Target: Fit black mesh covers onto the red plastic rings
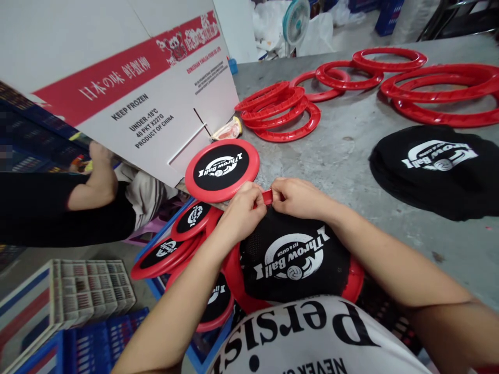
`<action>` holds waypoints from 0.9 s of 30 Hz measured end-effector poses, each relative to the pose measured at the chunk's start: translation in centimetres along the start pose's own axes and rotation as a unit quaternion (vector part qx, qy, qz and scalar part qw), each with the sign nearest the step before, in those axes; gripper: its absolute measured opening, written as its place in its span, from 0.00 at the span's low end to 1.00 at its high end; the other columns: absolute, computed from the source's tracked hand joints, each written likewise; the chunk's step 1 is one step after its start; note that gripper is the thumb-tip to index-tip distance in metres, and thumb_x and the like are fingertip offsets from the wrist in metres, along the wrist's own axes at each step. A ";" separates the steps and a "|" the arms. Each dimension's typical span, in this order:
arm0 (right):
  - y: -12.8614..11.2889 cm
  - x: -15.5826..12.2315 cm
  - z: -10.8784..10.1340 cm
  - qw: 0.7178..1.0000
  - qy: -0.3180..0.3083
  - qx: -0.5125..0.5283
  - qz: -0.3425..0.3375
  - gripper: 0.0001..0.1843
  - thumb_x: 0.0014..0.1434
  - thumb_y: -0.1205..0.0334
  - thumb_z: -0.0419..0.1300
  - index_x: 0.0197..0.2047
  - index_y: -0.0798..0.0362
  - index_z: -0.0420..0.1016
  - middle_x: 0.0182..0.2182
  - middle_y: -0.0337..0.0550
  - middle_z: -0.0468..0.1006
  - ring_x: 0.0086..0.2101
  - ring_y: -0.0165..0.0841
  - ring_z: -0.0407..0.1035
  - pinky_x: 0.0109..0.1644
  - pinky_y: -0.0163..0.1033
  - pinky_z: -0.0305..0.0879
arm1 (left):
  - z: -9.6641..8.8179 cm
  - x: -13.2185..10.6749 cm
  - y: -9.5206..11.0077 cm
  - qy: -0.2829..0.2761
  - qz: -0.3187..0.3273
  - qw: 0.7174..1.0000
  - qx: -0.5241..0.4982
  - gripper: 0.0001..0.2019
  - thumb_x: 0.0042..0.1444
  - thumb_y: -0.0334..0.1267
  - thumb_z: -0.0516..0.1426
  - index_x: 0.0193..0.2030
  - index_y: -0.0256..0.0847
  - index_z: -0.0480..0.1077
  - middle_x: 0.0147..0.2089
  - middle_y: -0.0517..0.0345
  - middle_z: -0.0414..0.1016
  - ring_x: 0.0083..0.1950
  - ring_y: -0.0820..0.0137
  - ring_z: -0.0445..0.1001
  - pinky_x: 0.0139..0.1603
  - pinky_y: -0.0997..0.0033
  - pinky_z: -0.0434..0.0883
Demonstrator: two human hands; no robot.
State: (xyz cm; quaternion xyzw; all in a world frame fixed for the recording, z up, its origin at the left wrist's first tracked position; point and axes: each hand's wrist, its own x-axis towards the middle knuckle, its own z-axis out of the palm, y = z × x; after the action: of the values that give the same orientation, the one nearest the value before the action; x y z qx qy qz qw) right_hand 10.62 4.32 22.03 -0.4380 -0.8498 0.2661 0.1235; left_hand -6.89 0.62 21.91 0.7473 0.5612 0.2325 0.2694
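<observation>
Red ring (pixel 353 283) in hand: smooth glossy plastic; black cover (pixel 292 257) on it is matt mesh cloth with white print. Spare rings (pixel 286 111) same glossy red plastic. Bench (pixel 351 156) rough grey concrete-look, carton (pixel 156 98) matt printed cardboard

The black mesh cover (pixel 290 254) hides most of the red ring (pixel 354 280); the right edge crops the far rings (pixel 448 117).

Left hand (pixel 242 214), right hand (pixel 299 198), both pinching
</observation>
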 end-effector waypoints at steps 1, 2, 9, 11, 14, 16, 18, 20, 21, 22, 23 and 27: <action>0.0 0.0 0.0 1.000 -0.003 0.000 0.001 0.06 0.57 0.67 0.54 0.32 0.53 0.71 0.36 0.42 0.77 0.32 0.31 0.66 0.35 0.36 0.53 | 0.0 0.0 0.0 0.000 -0.001 1.000 -0.005 0.10 0.54 0.26 0.53 0.25 0.42 0.59 0.44 0.55 0.71 0.46 0.66 0.72 0.50 0.63 0.69; 0.0 0.0 -0.1 1.000 -0.006 0.000 0.002 0.06 0.57 0.67 0.54 0.32 0.53 0.72 0.36 0.42 0.77 0.32 0.31 0.65 0.35 0.36 0.53 | 0.0 -0.1 -0.1 0.001 -0.002 1.000 -0.008 0.10 0.54 0.26 0.53 0.25 0.42 0.59 0.44 0.55 0.71 0.46 0.66 0.71 0.50 0.63 0.69; -0.1 -0.2 -0.1 1.000 -0.001 -0.007 0.007 0.06 0.56 0.67 0.53 0.31 0.53 0.71 0.35 0.42 0.77 0.31 0.31 0.64 0.34 0.36 0.52 | 0.1 -0.1 -0.2 0.003 -0.004 1.000 -0.021 0.10 0.55 0.26 0.53 0.25 0.42 0.59 0.43 0.55 0.71 0.46 0.66 0.71 0.51 0.63 0.68; -0.1 -0.2 -0.1 1.000 -0.002 -0.007 0.000 0.05 0.56 0.67 0.53 0.31 0.53 0.70 0.35 0.42 0.76 0.31 0.31 0.64 0.34 0.36 0.52 | 0.1 -0.2 -0.1 0.003 -0.001 1.000 -0.026 0.10 0.54 0.26 0.53 0.25 0.42 0.60 0.44 0.55 0.71 0.47 0.66 0.71 0.51 0.63 0.68; 0.2 -0.2 0.0 1.000 -0.004 -0.011 -0.018 0.05 0.56 0.66 0.53 0.31 0.53 0.70 0.35 0.43 0.76 0.32 0.31 0.64 0.34 0.36 0.53 | 0.0 -0.3 0.2 -0.003 -0.001 1.000 -0.029 0.10 0.54 0.26 0.54 0.25 0.42 0.59 0.45 0.56 0.71 0.48 0.66 0.71 0.52 0.63 0.68; 0.4 -0.1 0.1 1.000 -0.005 -0.015 -0.023 0.05 0.56 0.65 0.53 0.32 0.53 0.70 0.35 0.43 0.76 0.32 0.32 0.65 0.35 0.37 0.52 | 0.0 -0.3 0.5 -0.010 -0.006 1.000 -0.025 0.11 0.54 0.25 0.53 0.25 0.42 0.59 0.43 0.56 0.70 0.47 0.67 0.71 0.51 0.63 0.69; 0.5 -0.1 0.2 0.999 -0.006 -0.019 -0.025 0.06 0.57 0.64 0.53 0.32 0.53 0.70 0.35 0.44 0.76 0.32 0.32 0.65 0.35 0.37 0.52 | -0.1 -0.3 0.6 -0.016 -0.011 1.000 -0.023 0.11 0.53 0.24 0.53 0.24 0.42 0.58 0.42 0.56 0.70 0.46 0.66 0.71 0.51 0.63 0.69; 0.5 -0.1 0.2 0.999 -0.008 -0.023 -0.027 0.06 0.57 0.64 0.53 0.32 0.53 0.70 0.36 0.44 0.76 0.32 0.32 0.66 0.35 0.37 0.52 | -0.1 -0.3 0.6 -0.021 -0.011 0.999 -0.029 0.11 0.53 0.24 0.53 0.25 0.42 0.59 0.43 0.55 0.70 0.46 0.66 0.71 0.51 0.62 0.69; 0.4 -0.1 0.1 0.999 -0.011 -0.023 -0.027 0.06 0.57 0.64 0.53 0.32 0.53 0.70 0.36 0.44 0.76 0.33 0.32 0.66 0.35 0.37 0.53 | -0.1 -0.3 0.4 -0.022 -0.009 0.999 -0.033 0.10 0.53 0.25 0.53 0.25 0.42 0.59 0.43 0.55 0.70 0.46 0.66 0.71 0.51 0.62 0.68; 0.3 -0.1 0.0 0.999 -0.016 -0.022 -0.024 0.06 0.57 0.64 0.53 0.33 0.53 0.71 0.37 0.44 0.76 0.33 0.32 0.66 0.36 0.37 0.53 | -0.1 -0.3 0.3 -0.021 -0.005 0.999 -0.038 0.10 0.53 0.25 0.54 0.25 0.41 0.60 0.43 0.55 0.70 0.46 0.66 0.71 0.51 0.62 0.68; 0.2 -0.2 -0.1 0.999 -0.022 -0.020 -0.021 0.06 0.56 0.64 0.53 0.32 0.53 0.71 0.37 0.44 0.76 0.33 0.32 0.66 0.36 0.37 0.53 | -0.1 -0.4 0.1 -0.018 -0.002 0.999 -0.043 0.09 0.53 0.26 0.54 0.25 0.41 0.60 0.44 0.55 0.70 0.47 0.66 0.71 0.51 0.63 0.68; -0.2 -0.5 -0.4 0.999 -0.027 -0.022 -0.015 0.05 0.57 0.64 0.54 0.33 0.54 0.70 0.39 0.44 0.76 0.35 0.32 0.67 0.37 0.37 0.53 | -0.1 -0.4 -0.3 -0.002 0.004 0.999 -0.042 0.09 0.54 0.27 0.54 0.25 0.41 0.60 0.44 0.55 0.70 0.47 0.65 0.71 0.51 0.63 0.67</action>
State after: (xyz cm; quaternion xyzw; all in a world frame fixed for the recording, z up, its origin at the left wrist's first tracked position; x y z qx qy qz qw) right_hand 10.97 3.97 22.51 -0.4205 -0.8648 0.2576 0.0945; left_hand -7.26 0.31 21.76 0.7379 0.5473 0.2557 0.3009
